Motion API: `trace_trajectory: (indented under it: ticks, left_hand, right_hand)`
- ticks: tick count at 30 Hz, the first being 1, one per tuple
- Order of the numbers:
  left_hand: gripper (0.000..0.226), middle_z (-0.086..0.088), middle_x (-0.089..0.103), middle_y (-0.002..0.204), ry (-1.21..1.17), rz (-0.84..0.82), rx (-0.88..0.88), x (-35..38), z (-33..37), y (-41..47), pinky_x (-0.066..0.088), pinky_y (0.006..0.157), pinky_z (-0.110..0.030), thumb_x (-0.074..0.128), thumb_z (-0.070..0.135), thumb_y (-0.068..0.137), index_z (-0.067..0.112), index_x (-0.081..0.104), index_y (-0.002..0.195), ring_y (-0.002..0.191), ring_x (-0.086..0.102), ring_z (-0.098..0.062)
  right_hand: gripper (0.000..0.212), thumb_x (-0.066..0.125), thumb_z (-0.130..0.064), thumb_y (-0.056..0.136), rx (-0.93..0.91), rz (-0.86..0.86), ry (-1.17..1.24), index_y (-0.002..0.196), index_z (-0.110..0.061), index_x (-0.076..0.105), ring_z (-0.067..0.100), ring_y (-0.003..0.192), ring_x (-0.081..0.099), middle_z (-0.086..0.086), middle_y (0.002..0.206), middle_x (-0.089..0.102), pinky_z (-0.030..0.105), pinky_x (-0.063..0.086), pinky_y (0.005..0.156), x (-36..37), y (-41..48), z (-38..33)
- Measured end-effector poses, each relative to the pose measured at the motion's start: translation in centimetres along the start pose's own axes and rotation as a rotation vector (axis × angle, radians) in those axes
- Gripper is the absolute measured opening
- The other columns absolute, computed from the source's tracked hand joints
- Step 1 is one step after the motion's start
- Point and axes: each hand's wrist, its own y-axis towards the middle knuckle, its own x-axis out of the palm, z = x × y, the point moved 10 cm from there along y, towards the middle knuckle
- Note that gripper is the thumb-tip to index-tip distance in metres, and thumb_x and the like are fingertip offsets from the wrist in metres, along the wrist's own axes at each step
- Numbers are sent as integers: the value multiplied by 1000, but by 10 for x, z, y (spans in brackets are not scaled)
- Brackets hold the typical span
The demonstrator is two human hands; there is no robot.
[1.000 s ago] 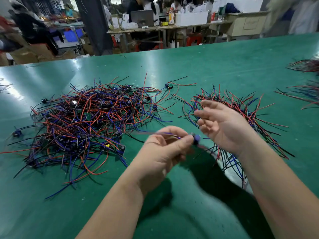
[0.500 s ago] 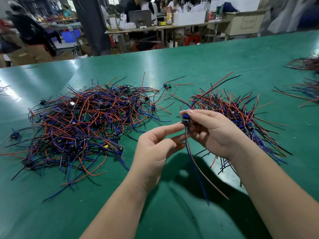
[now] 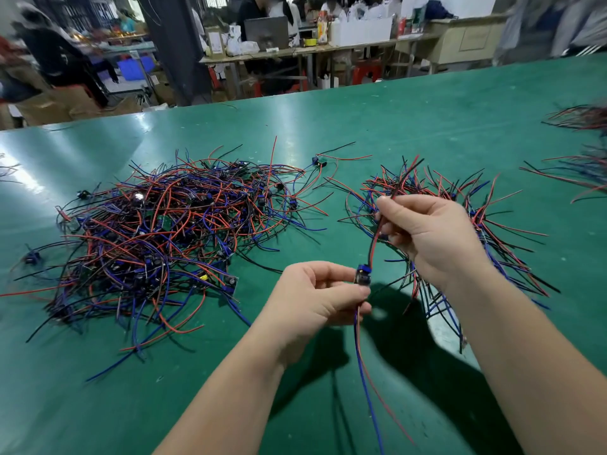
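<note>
Nearest us, blue and red leads (image 3: 364, 372) hang from the module (image 3: 363, 276) toward the near edge of the table (image 3: 394, 119), over bare green between our forearms. Our left hand (image 3: 315, 300) pinches the module between thumb and fingertips, above the surface. Just beyond and higher, our right hand (image 3: 437, 238) curls its fingers round the red-black pair (image 3: 372, 247) rising from the module. The big pile (image 3: 157, 238) spreads to the left, with loose ends straying near our left wrist. The small pile (image 3: 427, 187) lies behind and under the right hand, fanning rightward. A strip of open green runs between the piles. Farther out sit a stray module (image 3: 318, 161) and more wires (image 3: 581, 172) at the right edge, then broad green up to the far edge.
</note>
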Motion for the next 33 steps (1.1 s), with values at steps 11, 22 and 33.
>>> trace_trajectory:
  ticks: [11, 22, 33]
  left_hand:
    - [22, -6, 69, 65, 40, -163, -95, 8, -3, -8, 52, 49, -20, 69, -7, 76, 13, 71, 67, 55, 67, -14]
    - [12, -5, 70, 65, -264, 246, 52, -34, 5, 8, 54, 50, -20, 66, -2, 77, 2, 65, 89, 55, 67, -12]
    - [25, 4, 72, 100, 600, 347, 261, -49, 36, 1, 52, 84, -22, 63, 5, 86, 16, 68, 108, 91, 66, -8]
  right_hand:
    - [21, 60, -23, 92, 3, 169, 187, 76, -10, 59, 10, 40, 56, 1, 57, 59, 14, 37, 35, -29, 3, -9]
    - [14, 75, -11, 78, -218, -396, -548, 88, -20, 71, 19, 67, 63, 6, 81, 71, 37, 55, 70, 58, -28, 10]
    - [3, 73, -11, 75, -554, 26, -965, 78, -10, 74, 14, 68, 65, 0, 70, 70, 28, 52, 73, 15, -15, -32]
